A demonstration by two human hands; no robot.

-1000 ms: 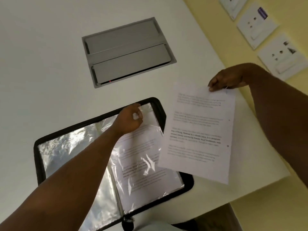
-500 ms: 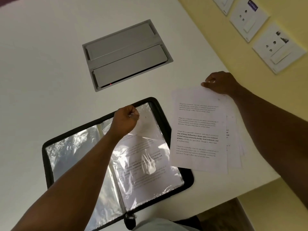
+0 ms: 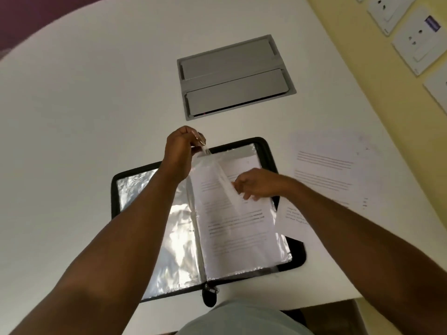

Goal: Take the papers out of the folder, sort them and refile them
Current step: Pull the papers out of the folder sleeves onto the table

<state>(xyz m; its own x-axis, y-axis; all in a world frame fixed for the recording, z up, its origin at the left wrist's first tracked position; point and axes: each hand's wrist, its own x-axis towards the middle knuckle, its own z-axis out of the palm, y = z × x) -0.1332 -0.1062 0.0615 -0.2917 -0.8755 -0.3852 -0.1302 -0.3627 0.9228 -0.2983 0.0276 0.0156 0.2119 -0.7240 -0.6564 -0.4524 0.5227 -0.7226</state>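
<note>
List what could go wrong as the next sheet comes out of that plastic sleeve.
The left hand pinches only one corner of the thin plastic sleeve, lifted off the folder; a hard pull might tear or crease it. The right hand reaches for the printed sheet inside, which could buckle if dragged at an angle. The loose papers lie close to the table's right edge and might get knocked off.

Around the open folder (image 3: 287,252) the white worktop (image 3: 84,141) lies bare to its left. Beyond it sits a flush grey hatch (image 3: 235,77). Loose papers (image 3: 333,170) lie just right of the folder, the socketed wall (image 3: 387,97) close behind them.
</note>
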